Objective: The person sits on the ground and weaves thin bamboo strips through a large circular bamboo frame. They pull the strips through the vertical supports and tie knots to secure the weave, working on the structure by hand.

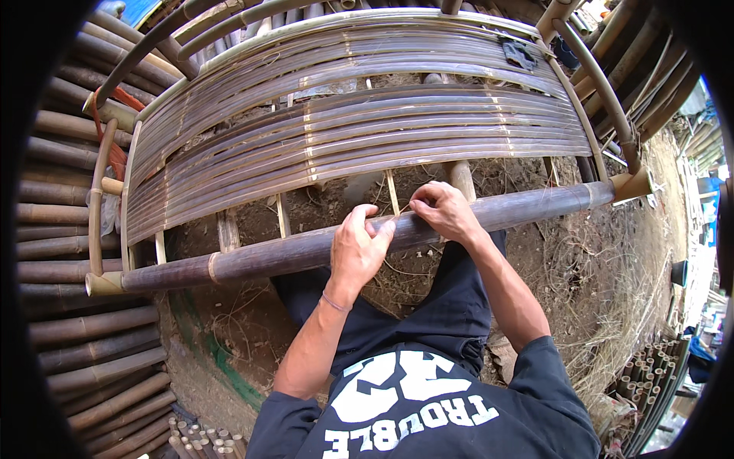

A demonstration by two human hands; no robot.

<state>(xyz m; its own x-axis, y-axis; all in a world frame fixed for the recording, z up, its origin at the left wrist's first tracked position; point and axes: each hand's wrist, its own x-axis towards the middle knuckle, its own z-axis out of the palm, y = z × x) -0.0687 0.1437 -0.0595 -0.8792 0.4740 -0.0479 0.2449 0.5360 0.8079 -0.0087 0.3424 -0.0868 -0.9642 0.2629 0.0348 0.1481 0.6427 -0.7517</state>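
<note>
A dark bamboo pole runs across the front of a bamboo bench frame, just in front of my body. My left hand is at the pole's middle, thumb and fingers bent close together above the upright slat. My right hand pinches at the pole's upper edge, a little to the right, wrist raised. What the fingertips hold is too thin to make out. Between the hands a narrow pale bamboo slat meets the pole. Beyond lies the seat of split bamboo strips, bound with pale ties, with a gap before the pole.
Bamboo poles are stacked along the left side. Curved bamboo arms rise at the bench's ends. A dark cloth-like piece lies on the far strips. Cut bamboo lengths stand at lower right; dry fibres litter the dirt.
</note>
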